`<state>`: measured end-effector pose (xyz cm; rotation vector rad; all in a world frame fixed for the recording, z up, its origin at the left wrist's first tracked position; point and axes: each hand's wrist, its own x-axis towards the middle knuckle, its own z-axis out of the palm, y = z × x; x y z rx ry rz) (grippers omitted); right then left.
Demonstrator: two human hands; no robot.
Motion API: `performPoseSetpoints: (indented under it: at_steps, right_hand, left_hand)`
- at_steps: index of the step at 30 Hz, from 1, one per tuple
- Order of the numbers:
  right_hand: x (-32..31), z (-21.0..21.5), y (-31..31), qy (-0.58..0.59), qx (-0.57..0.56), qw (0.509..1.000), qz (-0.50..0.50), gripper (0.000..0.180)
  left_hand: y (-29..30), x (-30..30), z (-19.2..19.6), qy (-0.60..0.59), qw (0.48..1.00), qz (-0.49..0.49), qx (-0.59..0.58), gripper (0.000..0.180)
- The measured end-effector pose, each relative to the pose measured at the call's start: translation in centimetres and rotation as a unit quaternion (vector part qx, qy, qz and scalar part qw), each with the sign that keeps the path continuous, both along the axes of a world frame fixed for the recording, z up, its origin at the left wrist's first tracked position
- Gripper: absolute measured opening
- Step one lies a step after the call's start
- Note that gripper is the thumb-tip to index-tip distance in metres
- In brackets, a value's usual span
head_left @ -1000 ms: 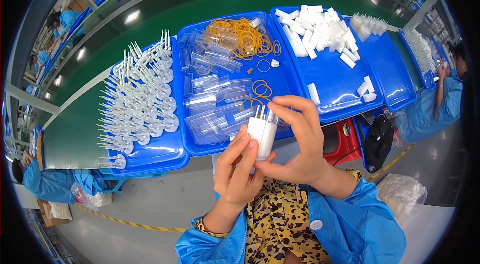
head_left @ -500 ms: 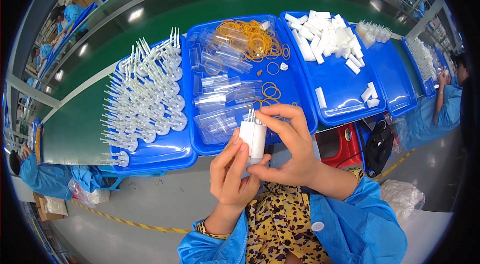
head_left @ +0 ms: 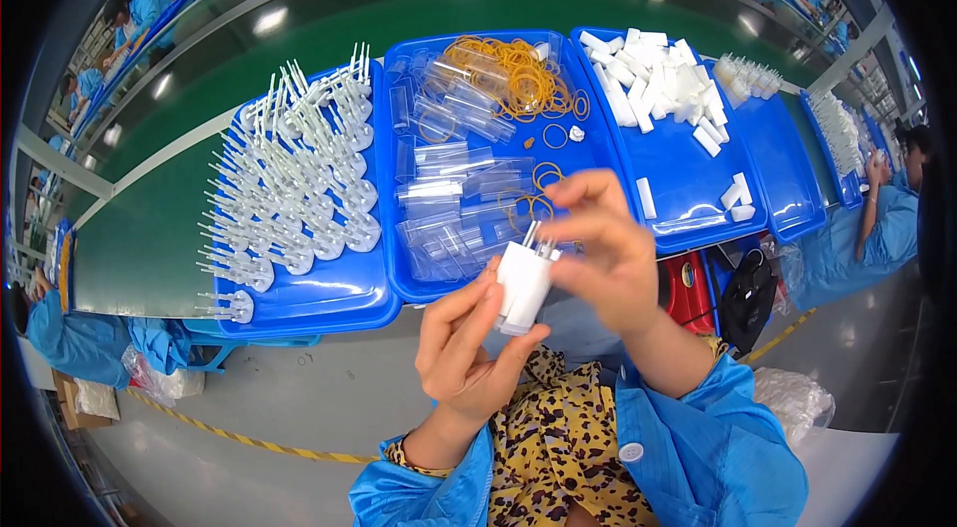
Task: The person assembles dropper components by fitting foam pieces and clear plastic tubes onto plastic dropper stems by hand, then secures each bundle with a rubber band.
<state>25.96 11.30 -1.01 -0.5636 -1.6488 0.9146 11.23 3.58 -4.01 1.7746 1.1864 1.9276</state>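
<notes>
My left hand (head_left: 464, 348) grips a white foam block assembly (head_left: 523, 286) upright and slightly tilted, between thumb and fingers. Thin pale rods (head_left: 536, 236) stick out of its top, and a clear plastic base shows at its lower end. Beside the rod tips is my right hand (head_left: 608, 258), its fingers bent, apart and slightly smeared by motion. It seems to hold nothing; whether a fingertip touches the block I cannot tell. Just beyond both hands, a blue tray (head_left: 588, 163) carries clear plastic sleeves (head_left: 439, 173) and a heap of yellow rubber bands (head_left: 513, 73).
On the left, another blue tray (head_left: 349, 308) bears rows of clear round bases with upright rods (head_left: 289, 178). White foam blocks (head_left: 658, 73) lie in a tray (head_left: 688, 203) to the right, with more trays farther on. A red stool (head_left: 688, 293) stands below; co-workers (head_left: 892, 198) sit at both sides.
My right hand has come off the block and moved up and right, its fingers spreading. The left hand still holds the assembly, now shifted slightly right and tilted.
</notes>
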Motion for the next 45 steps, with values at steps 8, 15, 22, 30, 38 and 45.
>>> performPoseSetpoints:
  at_steps: [8,15,22,30,38,45]
  right_hand:
    - [0.2,-1.1,5.6,-0.39,0.108,0.903,-0.145,0.038]
    - [0.1,-0.7,6.5,-0.423,0.094,0.877,-0.206,0.032]
    - [0.6,0.7,8.5,-0.521,0.05,0.844,-0.12,0.02]
    - [3.7,1.6,7.0,-0.077,-0.075,0.994,0.031,0.018]
    - [6.1,0.0,5.5,0.101,-0.029,0.982,0.157,0.023]
    - [6.8,0.1,3.7,0.139,-0.186,0.97,0.065,0.018]
  left_hand:
    - [-0.1,0.1,0.1,-0.053,0.999,0.005,0.004,0.041]
    - [0.2,0.3,-0.2,-0.067,0.998,-0.012,-0.018,0.041]
    - [0.3,0.2,-0.4,-0.049,0.996,-0.059,-0.039,0.031]
    - [0.2,0.0,-0.4,-0.128,0.99,-0.04,-0.033,0.025]
    - [0.1,0.8,0.0,-0.12,0.99,-0.05,-0.048,0.017]
    - [0.2,1.0,0.6,-0.111,0.993,-0.012,-0.022,0.014]
